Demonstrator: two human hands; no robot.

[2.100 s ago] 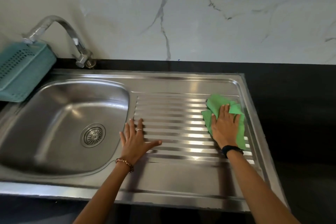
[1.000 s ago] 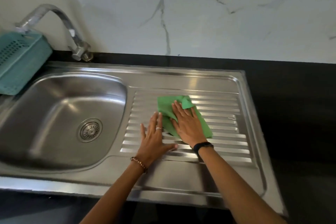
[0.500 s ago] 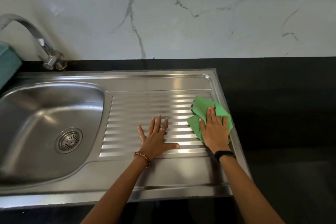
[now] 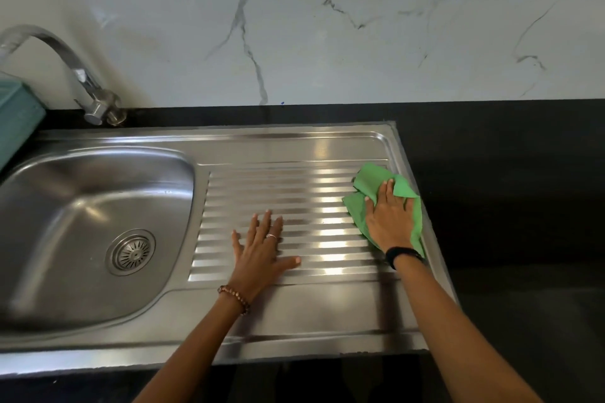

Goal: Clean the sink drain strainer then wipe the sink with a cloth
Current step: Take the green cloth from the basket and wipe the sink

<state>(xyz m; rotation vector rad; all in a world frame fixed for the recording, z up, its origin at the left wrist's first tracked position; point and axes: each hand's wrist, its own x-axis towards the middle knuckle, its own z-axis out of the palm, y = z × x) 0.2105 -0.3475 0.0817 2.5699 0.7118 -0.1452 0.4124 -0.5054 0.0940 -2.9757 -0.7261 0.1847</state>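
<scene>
A steel sink fills the view, its bowl on the left and a ribbed drainboard on the right. The round drain strainer sits in the bowl's floor. My right hand presses flat on a crumpled green cloth at the drainboard's far right edge. My left hand lies flat on the ribs near the drainboard's middle, fingers spread, holding nothing.
A curved steel tap stands at the back left. A teal plastic basket sits at the left edge. Black countertop surrounds the sink, and a white marble wall rises behind it.
My right hand swept the cloth from the drainboard's right side to its middle and back to the right edge. My left hand stayed flat on the ribs.
</scene>
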